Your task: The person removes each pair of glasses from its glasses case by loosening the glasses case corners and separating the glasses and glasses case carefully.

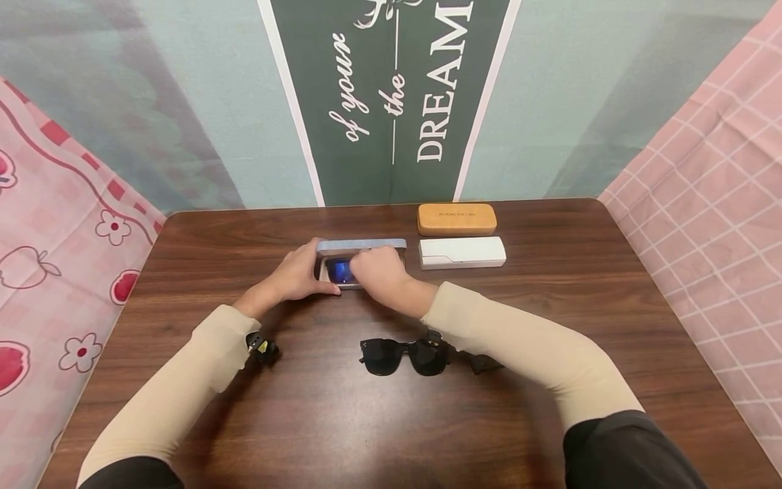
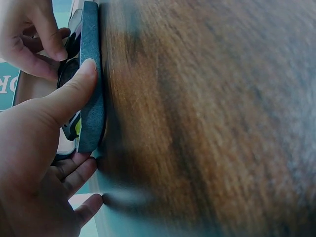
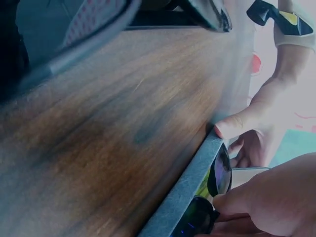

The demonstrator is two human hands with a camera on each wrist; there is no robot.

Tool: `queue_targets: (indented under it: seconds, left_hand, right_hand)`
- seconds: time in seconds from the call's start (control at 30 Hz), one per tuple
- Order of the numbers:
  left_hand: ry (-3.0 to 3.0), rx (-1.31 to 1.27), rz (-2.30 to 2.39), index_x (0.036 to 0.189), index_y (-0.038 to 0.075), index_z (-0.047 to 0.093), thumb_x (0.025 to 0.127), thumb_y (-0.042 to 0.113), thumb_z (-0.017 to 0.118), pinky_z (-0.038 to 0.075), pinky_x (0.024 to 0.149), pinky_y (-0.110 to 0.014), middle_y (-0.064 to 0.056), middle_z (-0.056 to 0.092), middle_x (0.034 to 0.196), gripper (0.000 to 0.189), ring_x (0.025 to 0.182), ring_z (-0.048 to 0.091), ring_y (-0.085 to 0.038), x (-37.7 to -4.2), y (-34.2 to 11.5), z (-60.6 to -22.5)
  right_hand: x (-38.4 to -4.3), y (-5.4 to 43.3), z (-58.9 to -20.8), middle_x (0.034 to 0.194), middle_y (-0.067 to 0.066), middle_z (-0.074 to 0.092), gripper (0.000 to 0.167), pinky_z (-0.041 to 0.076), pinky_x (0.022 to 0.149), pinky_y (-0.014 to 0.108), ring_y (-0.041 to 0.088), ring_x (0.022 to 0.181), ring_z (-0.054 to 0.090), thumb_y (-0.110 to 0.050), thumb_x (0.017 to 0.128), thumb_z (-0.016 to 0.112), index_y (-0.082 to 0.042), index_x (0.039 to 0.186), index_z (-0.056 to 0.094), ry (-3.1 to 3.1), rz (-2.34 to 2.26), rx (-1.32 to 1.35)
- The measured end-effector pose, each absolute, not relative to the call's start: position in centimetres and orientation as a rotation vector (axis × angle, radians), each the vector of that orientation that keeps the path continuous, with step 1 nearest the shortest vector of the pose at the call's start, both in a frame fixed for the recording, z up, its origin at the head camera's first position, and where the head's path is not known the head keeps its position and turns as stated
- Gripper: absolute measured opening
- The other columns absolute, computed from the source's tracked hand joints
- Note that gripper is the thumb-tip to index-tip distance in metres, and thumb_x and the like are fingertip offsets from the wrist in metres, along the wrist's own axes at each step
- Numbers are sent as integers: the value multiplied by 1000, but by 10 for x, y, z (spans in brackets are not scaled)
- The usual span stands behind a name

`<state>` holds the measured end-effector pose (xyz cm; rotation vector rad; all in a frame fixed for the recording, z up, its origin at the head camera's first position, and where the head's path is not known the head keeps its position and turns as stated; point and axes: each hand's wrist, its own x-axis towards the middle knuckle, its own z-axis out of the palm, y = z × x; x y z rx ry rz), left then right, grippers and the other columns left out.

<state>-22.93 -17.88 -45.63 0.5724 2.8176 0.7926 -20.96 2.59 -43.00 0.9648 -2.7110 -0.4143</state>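
Observation:
An opened blue-grey glasses case [image 1: 360, 244] stands toward the back of the table with its lid up. My left hand [image 1: 297, 273] grips its left end, the thumb on the front wall [image 2: 90, 106] and the fingers around the end. Inside the case lie dark-framed sunglasses with blue mirrored lenses [image 1: 340, 272]. My right hand [image 1: 383, 273] reaches in from the right and pinches them near the bridge, as the right wrist view shows at the thumb by the lens [image 3: 220, 173]. The right hand hides the other lens in the head view.
Black sunglasses [image 1: 381, 357] lie on the table [image 1: 293, 428] in front of the case, partly under the right wrist camera. To the right of the case are a white glasses case [image 1: 462, 252] and, behind it, a tan one [image 1: 457, 219], both closed. Hanging cloths border the table.

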Motion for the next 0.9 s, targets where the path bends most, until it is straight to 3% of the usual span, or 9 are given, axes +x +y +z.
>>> queue_targets:
  seconds: [0.23, 0.57, 0.9]
  left_hand:
    - [2817, 580, 799, 146, 1, 37, 72, 43, 93, 40, 107, -56, -22, 55, 138, 102, 126, 53, -37, -230, -179, -456]
    - [2822, 582, 795, 145, 1, 37, 72, 42, 93, 39, 108, -57, -23, 56, 136, 101, 127, 52, -37, -230, -179, -456]
    - [2815, 583, 795, 145, 2, 37, 73, 41, 92, 39, 108, -56, -21, 56, 136, 99, 126, 52, -35, -229, -179, -456]
  right_hand:
    - [-212, 25, -432, 72, -3, 71, 21, 56, 49, 37, 9, 60, 62, -7, 93, 67, -18, 77, 76, -2679, -403, 930]
    - [-215, 24, -432, 76, -1, 73, 14, 58, 53, 37, 13, 64, 66, -15, 97, 67, -16, 89, 79, -2727, -400, 936]
    - [-211, 24, -430, 77, -2, 73, 15, 58, 52, 37, 13, 66, 67, -13, 96, 67, -16, 86, 77, -2654, -391, 998]
